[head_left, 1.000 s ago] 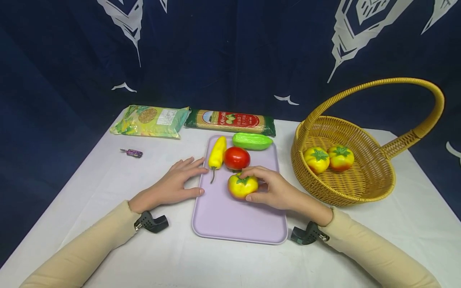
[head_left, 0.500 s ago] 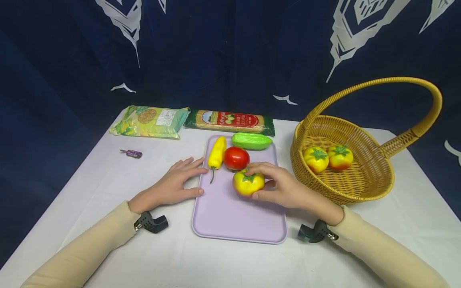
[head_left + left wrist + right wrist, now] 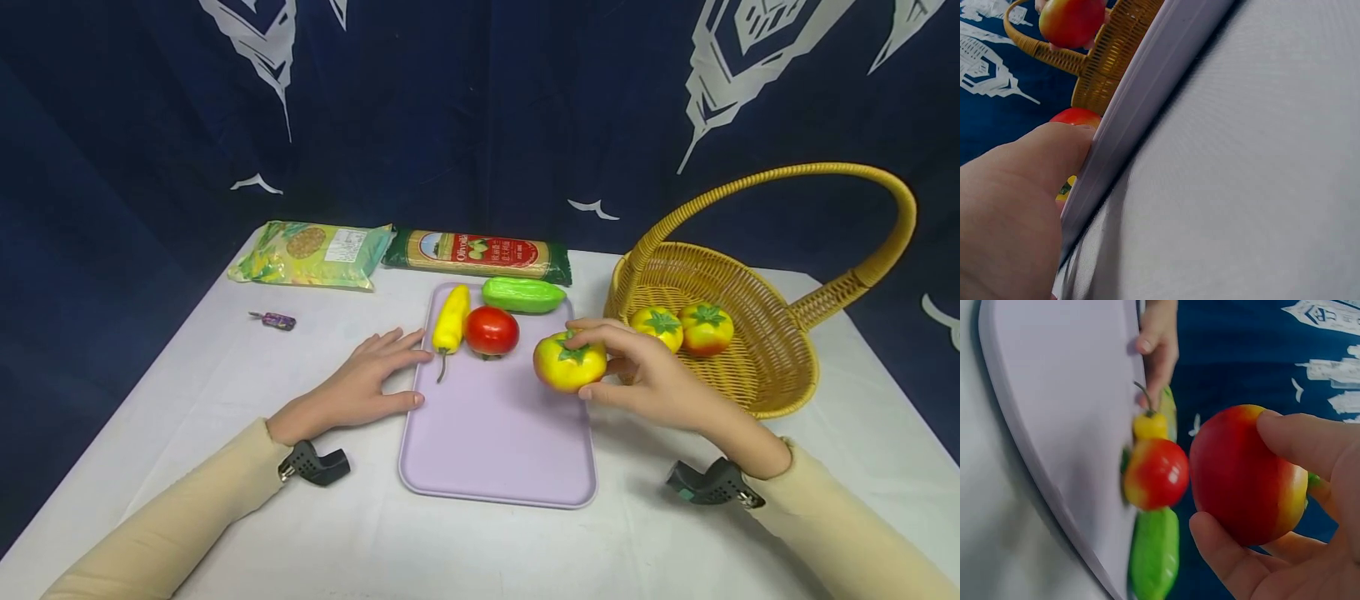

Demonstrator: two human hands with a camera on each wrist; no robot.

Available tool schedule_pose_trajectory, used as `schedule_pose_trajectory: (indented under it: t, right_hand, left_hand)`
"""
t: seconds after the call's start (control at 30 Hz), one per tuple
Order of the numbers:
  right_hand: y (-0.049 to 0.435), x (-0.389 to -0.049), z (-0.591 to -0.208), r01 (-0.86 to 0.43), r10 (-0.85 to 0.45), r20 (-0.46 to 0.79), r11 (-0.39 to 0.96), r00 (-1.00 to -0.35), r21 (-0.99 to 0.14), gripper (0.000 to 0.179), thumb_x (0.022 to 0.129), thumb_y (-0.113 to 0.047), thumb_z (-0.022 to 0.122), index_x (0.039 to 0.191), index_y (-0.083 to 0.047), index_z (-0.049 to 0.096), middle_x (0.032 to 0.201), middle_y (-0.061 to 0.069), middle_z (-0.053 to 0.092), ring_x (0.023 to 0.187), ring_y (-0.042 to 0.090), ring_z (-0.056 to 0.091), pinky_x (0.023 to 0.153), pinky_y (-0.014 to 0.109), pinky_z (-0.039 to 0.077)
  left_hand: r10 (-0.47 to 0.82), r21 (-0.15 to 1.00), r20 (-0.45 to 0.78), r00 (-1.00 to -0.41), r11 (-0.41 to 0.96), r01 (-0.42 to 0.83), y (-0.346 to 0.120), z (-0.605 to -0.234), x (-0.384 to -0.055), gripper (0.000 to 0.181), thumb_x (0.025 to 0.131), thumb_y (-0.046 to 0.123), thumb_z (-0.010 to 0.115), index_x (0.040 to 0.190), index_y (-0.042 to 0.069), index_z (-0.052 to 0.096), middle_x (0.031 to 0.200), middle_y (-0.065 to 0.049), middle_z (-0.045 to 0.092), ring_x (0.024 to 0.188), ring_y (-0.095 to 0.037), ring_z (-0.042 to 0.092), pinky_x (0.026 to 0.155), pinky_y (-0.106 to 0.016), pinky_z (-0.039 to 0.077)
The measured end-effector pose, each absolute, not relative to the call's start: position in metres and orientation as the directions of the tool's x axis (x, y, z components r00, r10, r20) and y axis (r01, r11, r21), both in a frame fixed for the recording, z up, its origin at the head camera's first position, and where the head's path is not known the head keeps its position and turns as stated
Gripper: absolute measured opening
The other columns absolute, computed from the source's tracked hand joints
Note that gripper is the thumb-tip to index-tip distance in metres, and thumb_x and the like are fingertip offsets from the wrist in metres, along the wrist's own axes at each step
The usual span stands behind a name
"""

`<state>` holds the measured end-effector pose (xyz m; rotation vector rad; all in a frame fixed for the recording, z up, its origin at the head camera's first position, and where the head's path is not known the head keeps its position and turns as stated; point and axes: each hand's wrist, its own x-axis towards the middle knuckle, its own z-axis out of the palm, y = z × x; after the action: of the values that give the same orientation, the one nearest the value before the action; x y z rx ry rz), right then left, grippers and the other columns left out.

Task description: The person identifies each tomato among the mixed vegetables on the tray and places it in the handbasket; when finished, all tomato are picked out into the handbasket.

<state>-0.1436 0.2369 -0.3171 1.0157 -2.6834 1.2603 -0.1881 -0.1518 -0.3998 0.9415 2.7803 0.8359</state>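
In the head view, my right hand (image 3: 645, 371) grips a yellow-and-red tomato (image 3: 566, 365) with a green leafy top. It is held above the right edge of the lilac tray (image 3: 495, 458). The right wrist view shows the red underside of this tomato (image 3: 1241, 481) between thumb and fingers. My left hand (image 3: 360, 383) lies flat at the tray's left edge, its fingers spread and touching the rim. On the tray are a yellow pepper (image 3: 453, 320), a red tomato (image 3: 491, 331) and a green cucumber-like vegetable (image 3: 523, 294).
A wicker basket (image 3: 780, 367) with a tall handle stands at the right, holding two yellow-and-red tomatoes (image 3: 705, 327). At the back lie a green-yellow bag (image 3: 311, 254) and a spaghetti packet (image 3: 480, 254). A small purple item (image 3: 277, 321) lies at the left.
My right hand has lifted the yellow-and-red tomato from the tray's middle and carried it right towards the basket. The left hand has stayed in place.
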Motion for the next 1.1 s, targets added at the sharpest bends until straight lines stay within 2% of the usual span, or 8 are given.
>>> schedule_pose_trajectory:
  t: [0.13,0.3,0.47,0.7,0.93,1.1]
  right_hand:
    - [0.252,-0.138,-0.305,-0.582,-0.538,0.301,0.485,-0.787,-0.653,0.049,0.081,0.003,0.082,0.124,-0.012,0.065,0.148,0.004,0.056,0.128,-0.012,0.049,0.085,0.015,0.058]
    - [0.269,-0.135,-0.294,-0.611,-0.527,0.363,0.436,-0.768,-0.661,0.052,0.074,0.017,0.079,0.120,-0.003,0.064,0.146,-0.014,0.054,0.130,-0.005,0.051,0.088,0.013,0.057]
    - [0.286,-0.133,-0.290,-0.621,-0.491,0.405,0.444,-0.772,-0.646,0.056,0.068,0.024,0.076,0.118,0.003,0.063,0.145,-0.012,0.056,0.126,-0.004,0.056,0.090,0.010,0.054]
    - [0.313,-0.132,-0.289,-0.586,-0.411,0.420,0.514,-0.809,-0.626,0.059,0.067,0.028,0.073,0.121,0.007,0.061,0.144,-0.014,0.057,0.122,-0.005,0.059,0.091,0.008,0.053]
    - [0.338,-0.134,-0.299,-0.527,-0.356,0.398,0.436,-0.845,-0.729,0.057,0.070,0.032,0.066,0.123,0.010,0.058,0.142,-0.009,0.057,0.115,-0.003,0.063,0.088,0.009,0.054]
    - [0.351,-0.135,-0.305,-0.498,-0.325,0.380,0.484,-0.866,-0.720,0.058,0.071,0.031,0.065,0.125,0.009,0.057,0.142,-0.012,0.056,0.114,-0.005,0.063,0.085,0.008,0.054]
  left_hand:
    - [0.583,0.524,0.088,-0.807,0.662,0.535,-0.152,-0.400,-0.188,0.058,0.089,0.039,0.072,0.142,0.017,0.060,0.165,-0.011,0.037,0.155,-0.047,0.024,0.125,-0.069,0.013]
    - [0.582,0.524,0.087,-0.808,0.663,0.534,-0.153,-0.400,-0.188,0.059,0.089,0.039,0.073,0.142,0.017,0.060,0.165,-0.011,0.037,0.155,-0.047,0.024,0.125,-0.069,0.012]
    - [0.583,0.529,0.086,-0.808,0.660,0.533,-0.153,-0.400,-0.187,0.059,0.089,0.039,0.073,0.142,0.017,0.060,0.165,-0.011,0.037,0.155,-0.047,0.023,0.125,-0.069,0.012]
    - [0.583,0.526,0.085,-0.808,0.663,0.533,-0.152,-0.399,-0.188,0.059,0.089,0.040,0.073,0.142,0.017,0.060,0.165,-0.011,0.037,0.155,-0.047,0.024,0.125,-0.068,0.012]
    - [0.585,0.527,0.084,-0.807,0.661,0.534,-0.151,-0.399,-0.188,0.059,0.089,0.039,0.073,0.142,0.017,0.060,0.165,-0.011,0.037,0.155,-0.047,0.024,0.125,-0.069,0.012]
    - [0.583,0.530,0.085,-0.808,0.660,0.532,-0.151,-0.400,-0.188,0.058,0.090,0.039,0.073,0.142,0.018,0.060,0.165,-0.011,0.037,0.155,-0.047,0.024,0.125,-0.069,0.012]
